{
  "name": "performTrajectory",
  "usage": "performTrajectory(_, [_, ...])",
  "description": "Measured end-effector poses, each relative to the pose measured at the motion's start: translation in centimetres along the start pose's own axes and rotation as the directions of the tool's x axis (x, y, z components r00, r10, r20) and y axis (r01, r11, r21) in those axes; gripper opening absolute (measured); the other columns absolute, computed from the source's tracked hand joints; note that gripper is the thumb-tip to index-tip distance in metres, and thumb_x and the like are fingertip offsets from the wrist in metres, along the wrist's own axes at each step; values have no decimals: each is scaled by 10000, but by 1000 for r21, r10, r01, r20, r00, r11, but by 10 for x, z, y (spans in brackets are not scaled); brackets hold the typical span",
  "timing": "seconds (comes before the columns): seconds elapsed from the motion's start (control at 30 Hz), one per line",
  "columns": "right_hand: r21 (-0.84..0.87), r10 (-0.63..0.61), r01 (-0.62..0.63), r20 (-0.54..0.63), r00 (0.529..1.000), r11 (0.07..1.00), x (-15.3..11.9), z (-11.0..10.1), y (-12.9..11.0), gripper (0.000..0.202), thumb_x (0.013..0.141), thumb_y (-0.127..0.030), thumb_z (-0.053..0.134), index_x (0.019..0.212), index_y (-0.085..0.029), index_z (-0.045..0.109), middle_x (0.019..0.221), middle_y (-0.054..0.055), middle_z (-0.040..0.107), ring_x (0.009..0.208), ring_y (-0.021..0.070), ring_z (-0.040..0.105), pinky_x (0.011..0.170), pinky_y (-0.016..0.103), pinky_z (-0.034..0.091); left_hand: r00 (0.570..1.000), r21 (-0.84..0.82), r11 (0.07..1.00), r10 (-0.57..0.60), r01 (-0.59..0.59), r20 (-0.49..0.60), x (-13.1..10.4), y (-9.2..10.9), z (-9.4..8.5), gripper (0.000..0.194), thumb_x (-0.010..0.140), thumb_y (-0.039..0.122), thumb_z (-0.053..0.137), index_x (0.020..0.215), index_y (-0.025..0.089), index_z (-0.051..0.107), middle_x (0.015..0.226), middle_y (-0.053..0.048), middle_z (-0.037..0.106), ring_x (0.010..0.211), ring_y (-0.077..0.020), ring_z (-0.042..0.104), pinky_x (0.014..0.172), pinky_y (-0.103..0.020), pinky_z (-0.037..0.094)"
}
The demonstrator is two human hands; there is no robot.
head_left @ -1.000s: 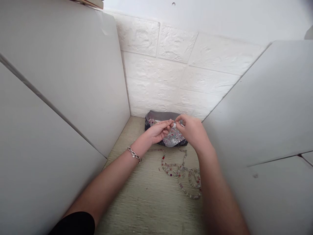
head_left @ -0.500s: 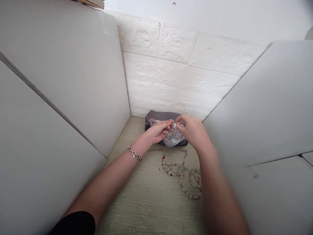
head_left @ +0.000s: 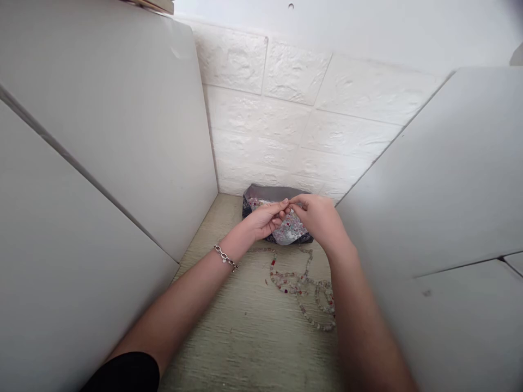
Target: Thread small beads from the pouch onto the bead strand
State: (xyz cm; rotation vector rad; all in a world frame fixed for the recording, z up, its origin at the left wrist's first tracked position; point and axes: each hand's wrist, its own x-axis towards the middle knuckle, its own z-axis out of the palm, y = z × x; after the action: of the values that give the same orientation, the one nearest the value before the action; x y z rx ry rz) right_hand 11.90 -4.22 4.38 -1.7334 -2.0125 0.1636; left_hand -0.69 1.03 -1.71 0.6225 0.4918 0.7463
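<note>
Above a dark open bag (head_left: 273,191) of small mixed beads (head_left: 291,227), my two hands meet at the fingertips. My left hand (head_left: 267,219) is pinched, thumb against forefinger, and what lies in the pinch is too small to make out. From the right, my right hand (head_left: 316,213) closes thumb and forefinger right beside the left fingertips; whatever it holds is hidden. On the table below lies a long looped string of beads (head_left: 286,283), mostly pale with some red and dark ones. Its right loops pass behind my right forearm.
A tall grey-white panel (head_left: 122,109) stands on the left, another panel (head_left: 441,179) on the right. Behind the bag rises a white brick-patterned wall (head_left: 281,120). The pale green wood-grained tabletop (head_left: 245,337) narrows toward that wall.
My right hand has shifted slightly left, so its fingertips now meet those of my left hand. The left hand, bag and bead string look the same.
</note>
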Motion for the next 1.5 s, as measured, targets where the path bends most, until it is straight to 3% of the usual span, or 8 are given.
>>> performTrajectory(0.33, [133,25,-28,26,999,991,2,5,1,236,753,-317,452,775,-189,648,633,12,616,548,110,471,549,228,317,999,88,995,46,-43,-27,0,-2,4,213,711,287,619,636,102,544,535,26,455,411,1,372,347,-117,243])
performTrajectory(0.53, [145,79,-81,22,997,986,2,11,2,188,733,-285,364,612,-187,469,553,-13,494,523,107,383,502,227,261,996,79,996,58,-52,-73,-2,1,9,238,697,284,632,603,96,520,512,30,426,408,4,366,332,-107,193])
performTrajectory(0.73, [347,107,-113,37,994,931,4,19,0,249,750,-281,302,522,-189,340,526,-27,405,538,101,350,497,224,249,992,11,998,55,-54,-112,-6,3,16,225,746,252,582,602,95,510,516,28,439,398,12,358,331,-97,205])
performTrajectory(0.9, [474,182,-167,14,983,865,9,26,8,281,751,-378,362,544,-189,392,504,-36,374,497,92,337,461,219,252,990,-87,993,68,-78,-122,-1,1,10,197,793,233,522,672,81,555,580,-9,517,432,-6,432,392,-107,331])
performTrajectory(1.07, [605,266,-224,20,964,764,13,30,18,261,727,-397,420,615,-173,494,534,-25,461,451,83,365,439,218,285,988,-231,970,46,-80,-150,4,2,5,257,767,57,343,891,28,566,768,-123,615,631,-105,585,536,-174,477])
performTrajectory(1.27, [666,278,-228,32,960,710,12,23,18,205,683,-339,480,701,-158,574,651,2,568,508,85,442,479,212,333,985,-185,975,98,-123,-139,5,-2,5,360,681,-87,348,955,41,543,828,-113,622,812,-119,610,734,-189,496])
performTrajectory(1.4, [664,268,-207,10,963,719,11,20,15,211,663,-300,495,755,-148,609,701,20,605,585,103,499,525,218,362,986,-44,990,131,-137,-106,4,-5,5,137,759,20,461,775,51,593,720,-74,611,670,-82,599,620,-144,486])
performTrajectory(1.5, [651,264,-210,16,965,729,11,20,16,214,656,-281,489,777,-147,605,717,24,612,601,108,512,544,223,369,991,-3,995,95,-96,-90,2,-5,4,130,782,105,498,728,53,604,592,-21,553,486,-25,508,464,-103,414])
